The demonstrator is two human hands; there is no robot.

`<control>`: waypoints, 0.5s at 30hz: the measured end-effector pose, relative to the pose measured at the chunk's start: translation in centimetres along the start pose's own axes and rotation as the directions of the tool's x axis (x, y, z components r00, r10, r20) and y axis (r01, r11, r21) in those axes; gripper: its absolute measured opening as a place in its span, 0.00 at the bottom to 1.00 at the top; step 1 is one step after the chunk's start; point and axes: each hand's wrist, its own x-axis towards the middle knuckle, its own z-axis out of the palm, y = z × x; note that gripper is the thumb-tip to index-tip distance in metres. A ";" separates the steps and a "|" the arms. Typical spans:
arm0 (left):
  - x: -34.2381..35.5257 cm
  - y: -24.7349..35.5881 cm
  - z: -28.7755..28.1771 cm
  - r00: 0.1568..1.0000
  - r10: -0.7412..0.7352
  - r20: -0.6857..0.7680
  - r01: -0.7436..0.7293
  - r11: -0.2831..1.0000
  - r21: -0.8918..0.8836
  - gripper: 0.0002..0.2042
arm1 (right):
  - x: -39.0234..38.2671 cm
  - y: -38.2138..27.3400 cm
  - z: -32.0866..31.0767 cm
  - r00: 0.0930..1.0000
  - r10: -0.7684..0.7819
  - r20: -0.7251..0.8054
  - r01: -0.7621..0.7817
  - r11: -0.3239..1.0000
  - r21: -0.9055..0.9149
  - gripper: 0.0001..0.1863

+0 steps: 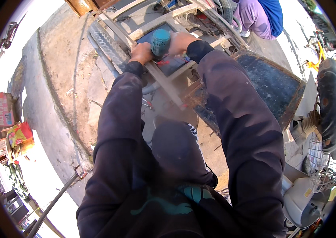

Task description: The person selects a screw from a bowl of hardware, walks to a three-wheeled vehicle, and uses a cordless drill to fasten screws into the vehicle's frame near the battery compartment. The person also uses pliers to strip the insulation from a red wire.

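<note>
A teal power tool (pixel 161 43) with a rounded, vented end stands over a metal frame (pixel 164 79), its working end hidden beneath it. Closed round its right side is my right hand (pixel 179 43), slightly smeared. My left hand (pixel 141 52) is curled into a grip at the tool's left side, its fingertips out of sight. Below the hands, a dark flat panel (pixel 174 67) shows inside the frame, with small red bits near the tool. A dusty haze hangs over the frame's near end.
A tyre (pixel 106 45) lies along the frame's left side. To the right sits a rusty-edged dark metal panel (pixel 269 81). Beyond it are a black seat (pixel 332 107) and a wire basket (pixel 321 162). Another person (pixel 257 18) in purple trousers crouches at the far right.
</note>
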 end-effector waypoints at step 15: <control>0.0 -1.8 1.6 0.968 0.119 -0.222 -0.098 0.990 0.106 0.18 | -1.3 -2.4 -1.9 0.997 -0.028 0.071 0.033 0.997 -0.063 0.18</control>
